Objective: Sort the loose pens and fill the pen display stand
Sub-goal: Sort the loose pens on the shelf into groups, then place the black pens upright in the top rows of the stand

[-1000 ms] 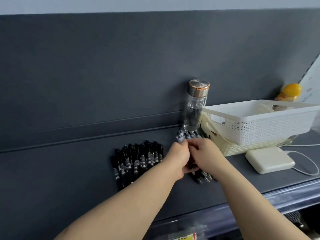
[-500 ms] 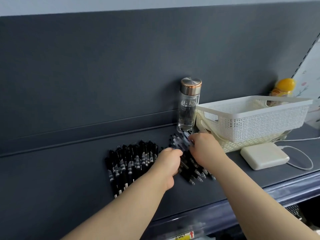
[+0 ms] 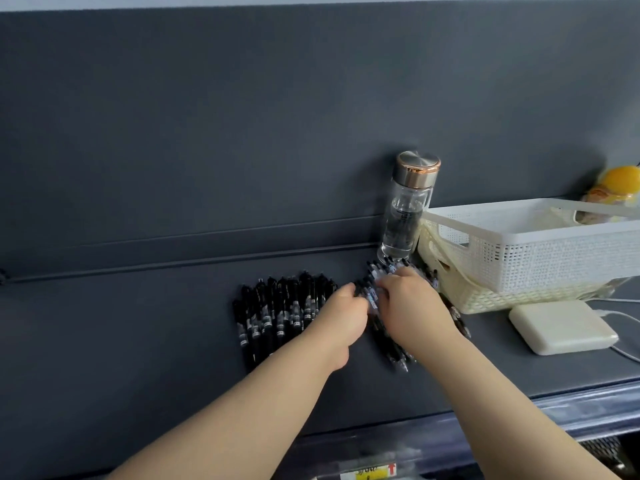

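A tidy row of black pens (image 3: 280,311) lies side by side on the dark shelf (image 3: 138,341). To its right lies a loose pile of black pens (image 3: 393,351), mostly hidden under my hands. My left hand (image 3: 341,313) has its fingers curled and pinches a pen with a pale label at the pile's left edge. My right hand (image 3: 412,306) lies over the pile and its curled fingers grip the pens' upper ends (image 3: 379,270). No pen display stand is in view.
A glass bottle with a copper-rimmed cap (image 3: 405,216) stands just behind the pile. A white basket (image 3: 540,251) stacked in a cream one sits to the right, a white power bank (image 3: 562,327) with cable in front. The shelf's front edge runs below.
My left hand drew away from the pile toward the tidy row, then came back to the pile's left edge. My right hand stayed on the pile.
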The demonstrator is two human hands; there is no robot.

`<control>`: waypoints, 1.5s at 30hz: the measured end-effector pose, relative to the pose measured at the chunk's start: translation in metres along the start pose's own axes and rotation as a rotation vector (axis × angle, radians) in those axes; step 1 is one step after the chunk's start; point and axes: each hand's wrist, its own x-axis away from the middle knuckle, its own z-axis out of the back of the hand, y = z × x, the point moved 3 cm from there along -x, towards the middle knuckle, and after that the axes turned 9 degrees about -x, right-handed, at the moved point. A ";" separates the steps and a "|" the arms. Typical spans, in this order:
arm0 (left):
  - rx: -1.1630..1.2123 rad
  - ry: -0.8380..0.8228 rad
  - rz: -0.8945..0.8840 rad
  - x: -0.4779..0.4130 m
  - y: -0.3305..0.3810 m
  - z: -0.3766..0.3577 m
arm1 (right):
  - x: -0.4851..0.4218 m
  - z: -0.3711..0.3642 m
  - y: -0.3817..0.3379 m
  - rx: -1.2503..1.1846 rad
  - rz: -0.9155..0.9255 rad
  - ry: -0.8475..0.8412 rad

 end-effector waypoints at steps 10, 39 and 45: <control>-0.134 0.528 0.099 0.030 -0.050 0.137 | -0.001 -0.048 -0.044 -0.189 -0.104 -0.252; -0.112 0.493 0.178 0.031 -0.066 0.180 | -0.013 -0.082 -0.079 -0.708 -0.251 -0.445; 0.346 0.453 0.171 0.042 -0.076 0.193 | -0.012 -0.079 -0.081 -0.545 -0.200 -0.333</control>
